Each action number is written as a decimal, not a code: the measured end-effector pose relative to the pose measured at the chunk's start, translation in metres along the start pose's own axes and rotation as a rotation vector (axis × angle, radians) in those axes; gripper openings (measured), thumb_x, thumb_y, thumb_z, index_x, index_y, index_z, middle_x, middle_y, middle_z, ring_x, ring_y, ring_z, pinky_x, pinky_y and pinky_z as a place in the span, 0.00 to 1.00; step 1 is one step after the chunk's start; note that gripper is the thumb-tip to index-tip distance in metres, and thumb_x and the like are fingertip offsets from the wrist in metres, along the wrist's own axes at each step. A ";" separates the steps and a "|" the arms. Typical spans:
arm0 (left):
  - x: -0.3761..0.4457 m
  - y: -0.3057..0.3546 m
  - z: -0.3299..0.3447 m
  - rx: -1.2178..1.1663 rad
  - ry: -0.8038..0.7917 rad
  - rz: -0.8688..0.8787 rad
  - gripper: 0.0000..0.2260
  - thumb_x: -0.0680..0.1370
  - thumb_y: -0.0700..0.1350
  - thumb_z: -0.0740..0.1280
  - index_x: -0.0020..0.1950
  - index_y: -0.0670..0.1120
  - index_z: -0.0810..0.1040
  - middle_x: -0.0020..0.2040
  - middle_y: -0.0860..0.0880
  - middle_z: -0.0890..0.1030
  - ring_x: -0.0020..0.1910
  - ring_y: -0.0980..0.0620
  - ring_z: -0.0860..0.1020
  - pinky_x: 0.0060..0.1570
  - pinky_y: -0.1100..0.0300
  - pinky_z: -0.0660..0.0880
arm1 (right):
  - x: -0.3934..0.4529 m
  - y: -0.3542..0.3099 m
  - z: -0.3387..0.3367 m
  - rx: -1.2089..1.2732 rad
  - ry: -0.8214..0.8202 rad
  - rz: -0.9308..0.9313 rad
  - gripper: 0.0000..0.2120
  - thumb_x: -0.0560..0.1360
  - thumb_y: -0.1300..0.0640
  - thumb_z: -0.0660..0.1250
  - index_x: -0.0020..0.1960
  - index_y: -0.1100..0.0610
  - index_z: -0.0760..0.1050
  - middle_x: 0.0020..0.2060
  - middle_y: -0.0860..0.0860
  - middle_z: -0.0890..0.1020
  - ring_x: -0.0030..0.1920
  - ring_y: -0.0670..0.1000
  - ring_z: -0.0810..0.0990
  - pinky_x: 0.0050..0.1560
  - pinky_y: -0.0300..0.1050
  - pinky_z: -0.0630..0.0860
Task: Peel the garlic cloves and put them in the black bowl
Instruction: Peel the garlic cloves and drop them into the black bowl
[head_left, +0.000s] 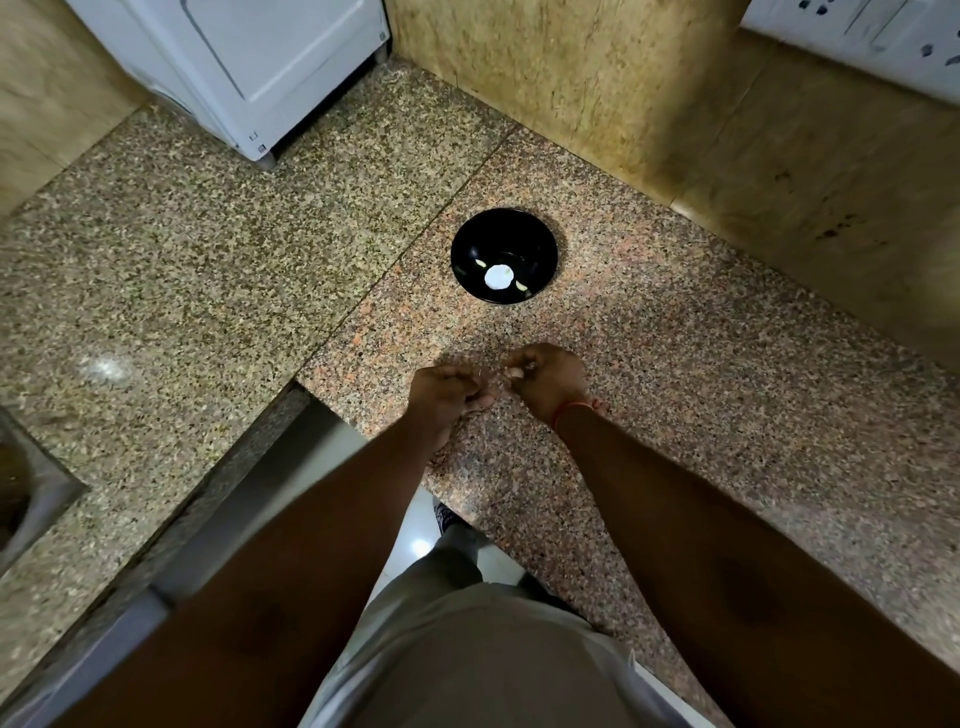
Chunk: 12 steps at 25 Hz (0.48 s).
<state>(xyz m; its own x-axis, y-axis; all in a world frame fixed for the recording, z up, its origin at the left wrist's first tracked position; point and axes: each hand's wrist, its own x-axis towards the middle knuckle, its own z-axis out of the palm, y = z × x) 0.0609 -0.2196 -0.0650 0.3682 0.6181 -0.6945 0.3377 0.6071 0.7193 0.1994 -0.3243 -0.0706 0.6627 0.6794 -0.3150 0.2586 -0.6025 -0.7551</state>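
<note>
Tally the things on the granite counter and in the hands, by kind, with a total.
Round black bowl: 1
Pale peeled garlic cloves in the bowl: 2
White garlic bulb in the bowl: 1
Pale garlic clove pinched in the right hand: 1
Total: 5

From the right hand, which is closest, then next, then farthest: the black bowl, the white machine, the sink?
1. Black bowl: just ahead of the right hand.
2. White machine: far back, to the left.
3. Sink: at the left edge; too close to the machine to rank.
</note>
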 end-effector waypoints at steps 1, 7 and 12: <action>0.000 -0.001 -0.002 0.014 -0.003 -0.004 0.02 0.77 0.29 0.71 0.49 0.31 0.82 0.43 0.35 0.85 0.38 0.43 0.86 0.41 0.52 0.85 | 0.000 -0.001 0.001 -0.015 0.017 -0.036 0.09 0.70 0.63 0.77 0.49 0.53 0.85 0.48 0.49 0.87 0.46 0.47 0.84 0.49 0.41 0.81; -0.011 -0.004 -0.005 0.183 -0.032 0.049 0.05 0.77 0.28 0.70 0.50 0.34 0.84 0.40 0.35 0.85 0.35 0.44 0.85 0.37 0.53 0.85 | -0.012 -0.002 -0.004 -0.114 0.077 -0.094 0.21 0.67 0.62 0.77 0.60 0.52 0.82 0.54 0.49 0.84 0.50 0.50 0.82 0.51 0.41 0.79; -0.024 -0.015 0.009 0.214 -0.034 0.040 0.05 0.74 0.25 0.72 0.48 0.32 0.81 0.39 0.34 0.83 0.33 0.39 0.84 0.34 0.48 0.84 | -0.047 0.013 -0.005 -0.110 -0.034 -0.162 0.10 0.67 0.57 0.77 0.46 0.48 0.84 0.42 0.44 0.85 0.42 0.45 0.83 0.47 0.43 0.82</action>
<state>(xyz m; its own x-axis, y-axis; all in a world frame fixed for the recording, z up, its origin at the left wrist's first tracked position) 0.0546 -0.2478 -0.0587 0.4132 0.6201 -0.6669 0.4971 0.4600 0.7357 0.1757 -0.3660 -0.0628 0.5829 0.7835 -0.2154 0.4360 -0.5253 -0.7307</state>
